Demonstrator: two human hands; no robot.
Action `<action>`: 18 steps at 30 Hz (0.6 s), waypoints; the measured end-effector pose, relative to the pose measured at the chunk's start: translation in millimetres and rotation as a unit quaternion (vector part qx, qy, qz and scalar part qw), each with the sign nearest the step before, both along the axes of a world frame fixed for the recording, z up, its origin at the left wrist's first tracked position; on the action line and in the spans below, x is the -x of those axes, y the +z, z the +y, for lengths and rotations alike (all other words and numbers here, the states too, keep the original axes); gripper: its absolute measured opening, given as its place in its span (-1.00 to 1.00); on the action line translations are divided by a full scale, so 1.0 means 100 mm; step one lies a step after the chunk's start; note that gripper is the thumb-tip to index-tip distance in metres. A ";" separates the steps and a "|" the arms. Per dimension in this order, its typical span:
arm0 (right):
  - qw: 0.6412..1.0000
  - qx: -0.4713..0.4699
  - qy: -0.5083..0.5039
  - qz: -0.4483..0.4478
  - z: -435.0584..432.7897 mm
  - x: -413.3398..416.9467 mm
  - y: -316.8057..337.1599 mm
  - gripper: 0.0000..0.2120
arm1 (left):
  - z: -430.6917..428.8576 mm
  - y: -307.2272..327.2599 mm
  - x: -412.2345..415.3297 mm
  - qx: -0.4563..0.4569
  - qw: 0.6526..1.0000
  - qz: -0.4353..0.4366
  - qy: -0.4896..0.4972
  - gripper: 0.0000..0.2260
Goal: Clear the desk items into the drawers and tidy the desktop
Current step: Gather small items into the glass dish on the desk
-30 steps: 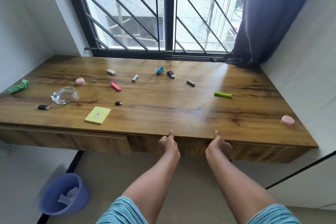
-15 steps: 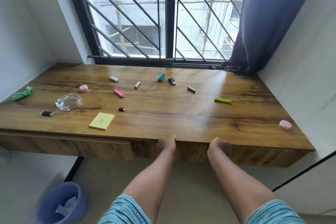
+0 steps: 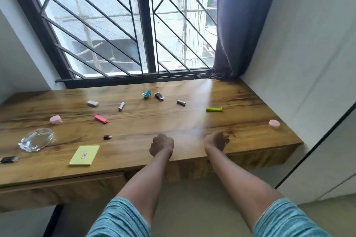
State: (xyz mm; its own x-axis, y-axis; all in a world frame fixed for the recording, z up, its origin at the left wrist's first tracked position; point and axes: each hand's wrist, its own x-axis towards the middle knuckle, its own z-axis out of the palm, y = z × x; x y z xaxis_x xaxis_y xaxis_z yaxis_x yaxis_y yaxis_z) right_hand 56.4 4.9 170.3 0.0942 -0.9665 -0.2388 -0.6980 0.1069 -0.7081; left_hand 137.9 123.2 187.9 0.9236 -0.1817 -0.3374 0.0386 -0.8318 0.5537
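Small items lie scattered on the wooden desk [image 3: 240, 102]: a yellow sticky pad [image 3: 84, 155], a glass ashtray [image 3: 36, 139], a pink bar [image 3: 100, 118], a green bar [image 3: 213, 109], two batteries [image 3: 121, 106] [image 3: 181, 102], a teal clip [image 3: 146, 93], a black stick [image 3: 159, 96] and two pink round cases [image 3: 55, 119] [image 3: 274, 123]. My left hand [image 3: 161, 144] hovers over the front edge as a fist, holding nothing. My right hand [image 3: 216, 140] is beside it with curled fingers, also holding nothing. The left drawer front [image 3: 57, 188] looks closed.
A small black and orange item [image 3: 107, 137], a grey block [image 3: 92, 103] and a dark item [image 3: 8, 159] at the left edge also lie on the desk. A barred window [image 3: 146, 25] and a blue curtain [image 3: 237, 25] stand behind, with white walls on both sides.
Both hands have left the underside of the desk's front edge and risen above the desktop, curled. The view has tilted upward; the blue bin is out of sight.
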 end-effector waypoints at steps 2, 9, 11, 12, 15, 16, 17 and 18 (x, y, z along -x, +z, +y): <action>0.998 0.019 0.051 0.007 -0.06 -0.16 0.03 -0.71 | -0.06 0.02 -0.16 -0.024 1.000 -0.008 0.000 -0.74; 0.941 0.087 0.309 0.108 -0.31 -0.93 -0.02 -0.78 | -0.11 -0.10 -1.03 -0.004 0.996 -0.067 0.062 -0.74; 0.922 0.113 0.345 0.134 -0.46 -1.25 -0.07 -0.79 | -0.12 -0.13 -1.38 -0.008 0.992 -0.088 0.088 -0.74; 0.914 0.128 0.358 0.140 -0.53 -1.40 -0.08 -0.78 | -0.13 -0.14 -1.56 -0.004 0.990 -0.094 0.103 -0.74; 0.903 0.157 0.377 0.132 -0.79 -1.82 -0.10 -0.68 | -0.15 -0.18 -2.04 0.029 0.980 -0.111 0.160 -0.72; 0.891 0.181 0.391 0.139 -0.87 -1.95 -0.10 -0.69 | -0.15 -0.20 -2.19 0.045 0.977 -0.105 0.182 -0.71; 0.878 0.205 0.404 0.152 -0.94 -2.07 -0.10 -0.71 | -0.15 -0.22 -2.32 0.046 0.974 -0.103 0.196 -0.70; 0.869 0.222 0.411 0.164 -0.99 -2.15 -0.10 -0.73 | -0.14 -0.24 -2.42 0.036 0.973 -0.101 0.203 -0.71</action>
State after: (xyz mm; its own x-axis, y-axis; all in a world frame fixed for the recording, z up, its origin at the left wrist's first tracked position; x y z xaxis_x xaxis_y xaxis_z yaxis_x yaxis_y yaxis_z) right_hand 271.1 -94.5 160.5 0.7927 -0.6095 -0.0045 -0.5823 -0.7552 -0.3010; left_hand 380.0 109.2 164.0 0.9705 0.1954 -0.1413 0.2402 -0.7299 0.6400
